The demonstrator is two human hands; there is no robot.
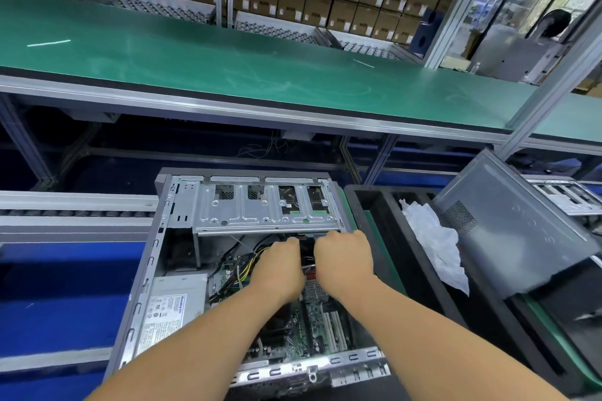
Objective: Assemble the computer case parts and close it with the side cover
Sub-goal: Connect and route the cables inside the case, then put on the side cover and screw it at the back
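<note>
1. A person is working inside an open computer case (247, 270) that is lying on its side on a blue-matted bench, with the drive cage (267, 205) at the far end and the power supply (172, 306) at the near left.
2. The left hand (280, 267) and the right hand (343, 257) are reaching in side by side just below the drive cage, over the cable bundle (241, 270) and the motherboard (312, 325); their fingers are curling down out of sight, so whether they are gripping anything cannot be told.
3. The step appears to be seating or routing an internal connection.
4. A grey side cover (508, 231) is leaning nearby on the right, waiting; closing calls for tucking the cables clear first.
</note>
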